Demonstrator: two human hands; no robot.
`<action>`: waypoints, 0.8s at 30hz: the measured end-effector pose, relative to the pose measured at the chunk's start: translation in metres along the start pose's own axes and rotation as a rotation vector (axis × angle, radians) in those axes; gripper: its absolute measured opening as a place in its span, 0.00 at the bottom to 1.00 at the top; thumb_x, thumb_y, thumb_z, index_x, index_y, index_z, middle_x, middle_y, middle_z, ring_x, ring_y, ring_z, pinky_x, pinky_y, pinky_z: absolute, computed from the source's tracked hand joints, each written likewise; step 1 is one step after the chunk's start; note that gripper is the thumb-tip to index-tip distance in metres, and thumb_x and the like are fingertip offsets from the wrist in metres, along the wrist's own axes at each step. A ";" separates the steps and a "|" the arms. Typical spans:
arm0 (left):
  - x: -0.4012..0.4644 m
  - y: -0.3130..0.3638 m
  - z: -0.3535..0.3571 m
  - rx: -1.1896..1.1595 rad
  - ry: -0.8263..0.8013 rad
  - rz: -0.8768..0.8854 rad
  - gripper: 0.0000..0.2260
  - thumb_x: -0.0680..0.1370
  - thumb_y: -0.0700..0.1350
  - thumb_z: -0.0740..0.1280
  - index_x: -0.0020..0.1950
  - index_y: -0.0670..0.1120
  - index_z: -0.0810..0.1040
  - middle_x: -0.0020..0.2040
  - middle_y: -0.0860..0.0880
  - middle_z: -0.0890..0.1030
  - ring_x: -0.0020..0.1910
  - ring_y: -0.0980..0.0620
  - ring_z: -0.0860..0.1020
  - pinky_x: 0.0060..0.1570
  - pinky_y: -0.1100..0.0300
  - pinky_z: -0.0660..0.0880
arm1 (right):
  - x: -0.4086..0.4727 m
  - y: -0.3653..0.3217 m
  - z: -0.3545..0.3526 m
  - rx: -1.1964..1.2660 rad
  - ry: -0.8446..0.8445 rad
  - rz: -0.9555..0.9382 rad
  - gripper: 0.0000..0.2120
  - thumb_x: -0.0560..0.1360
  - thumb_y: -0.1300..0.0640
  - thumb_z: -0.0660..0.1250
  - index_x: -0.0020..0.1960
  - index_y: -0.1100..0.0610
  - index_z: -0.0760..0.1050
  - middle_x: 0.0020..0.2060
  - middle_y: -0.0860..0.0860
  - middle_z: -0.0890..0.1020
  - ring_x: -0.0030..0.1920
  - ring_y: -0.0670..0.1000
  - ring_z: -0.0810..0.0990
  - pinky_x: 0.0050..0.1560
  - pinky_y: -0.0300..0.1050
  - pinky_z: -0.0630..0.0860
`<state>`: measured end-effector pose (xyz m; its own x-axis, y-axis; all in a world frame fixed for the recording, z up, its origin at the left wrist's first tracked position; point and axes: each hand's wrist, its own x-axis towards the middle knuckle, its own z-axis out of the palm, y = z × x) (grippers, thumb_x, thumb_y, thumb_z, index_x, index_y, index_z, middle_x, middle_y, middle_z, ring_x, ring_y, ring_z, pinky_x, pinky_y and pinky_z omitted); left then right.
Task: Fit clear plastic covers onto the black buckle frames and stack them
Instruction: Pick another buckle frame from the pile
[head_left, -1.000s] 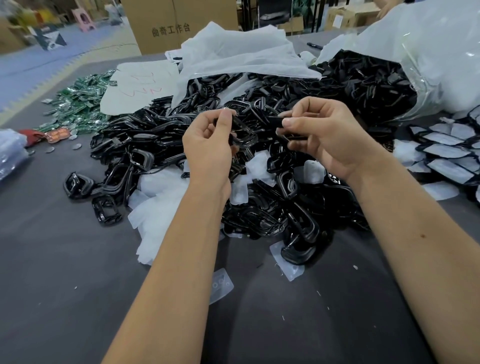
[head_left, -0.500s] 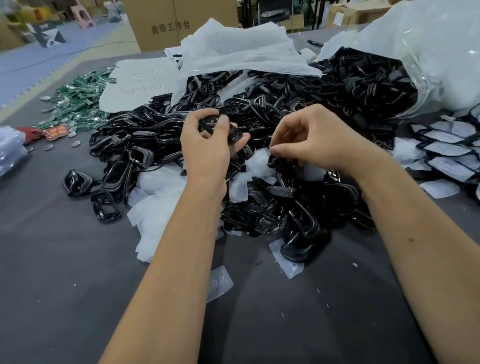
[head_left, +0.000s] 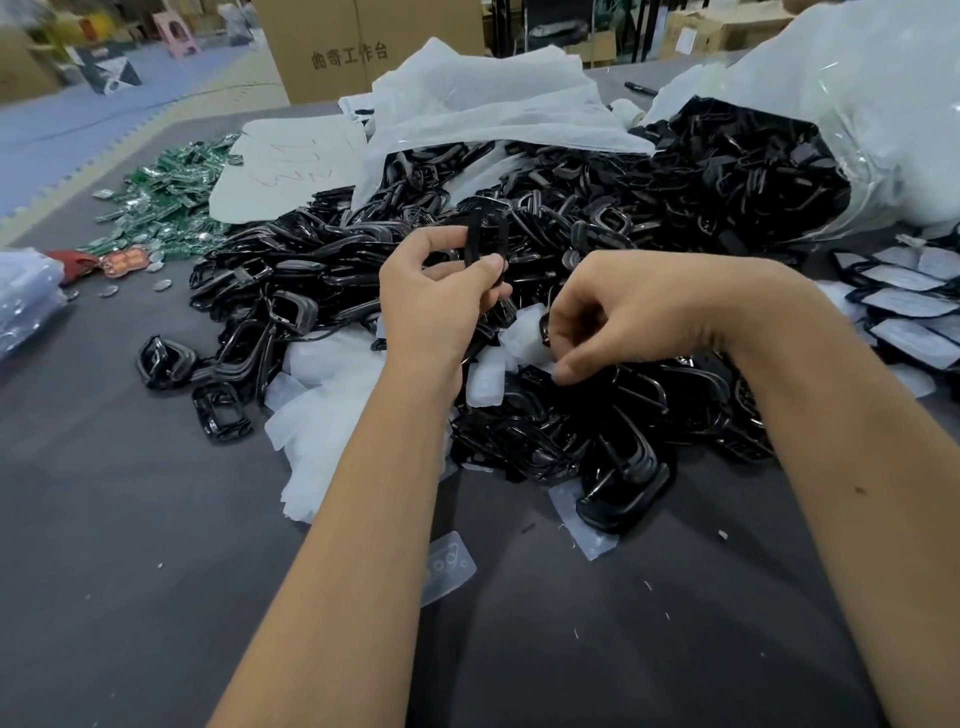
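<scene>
Head view: left hand (head_left: 436, 301) grips a black buckle frame (head_left: 485, 236) at twelve o'clock; right hand (head_left: 613, 317) pinches a clear plastic cover (head_left: 524, 338) from the pile. Next, seating it likely needs alignment.

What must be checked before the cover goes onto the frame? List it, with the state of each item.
1. Left hand holds a black buckle frame: ok.
2. Frame lifted off the pile of frames: ok.
3. Right hand pinches a clear plastic cover: cannot tell; fingertips are at the covers, grip hidden.
4. Only one cover picked: cannot tell.
5. Cover lined up with frame: not ok, they are apart.
6. Finished stack at right within view: ok.
</scene>
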<state>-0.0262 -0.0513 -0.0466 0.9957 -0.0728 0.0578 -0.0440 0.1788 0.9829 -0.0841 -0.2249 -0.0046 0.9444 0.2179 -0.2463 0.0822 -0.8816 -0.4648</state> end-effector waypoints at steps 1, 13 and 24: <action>0.000 0.000 0.000 0.014 -0.008 0.003 0.09 0.76 0.32 0.74 0.53 0.43 0.81 0.37 0.45 0.86 0.32 0.52 0.84 0.35 0.65 0.77 | -0.002 0.003 -0.001 0.076 0.025 -0.027 0.07 0.75 0.52 0.78 0.39 0.51 0.83 0.30 0.44 0.82 0.29 0.39 0.77 0.33 0.35 0.74; 0.002 0.002 0.000 0.066 -0.084 -0.016 0.11 0.78 0.32 0.71 0.57 0.43 0.85 0.35 0.50 0.83 0.29 0.56 0.78 0.33 0.65 0.74 | 0.013 0.014 0.016 0.992 0.577 -0.137 0.04 0.79 0.68 0.72 0.46 0.61 0.80 0.37 0.56 0.84 0.32 0.48 0.77 0.26 0.36 0.69; 0.006 -0.002 0.000 0.061 -0.026 -0.032 0.17 0.76 0.25 0.62 0.54 0.42 0.84 0.40 0.46 0.83 0.32 0.55 0.82 0.36 0.67 0.77 | 0.012 0.014 0.015 0.896 0.708 -0.168 0.10 0.71 0.60 0.81 0.42 0.59 0.80 0.33 0.56 0.85 0.24 0.48 0.72 0.21 0.37 0.66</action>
<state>-0.0201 -0.0519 -0.0483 0.9942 -0.1028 0.0301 -0.0180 0.1162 0.9931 -0.0762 -0.2284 -0.0266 0.9332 -0.2296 0.2764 0.2360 -0.1884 -0.9533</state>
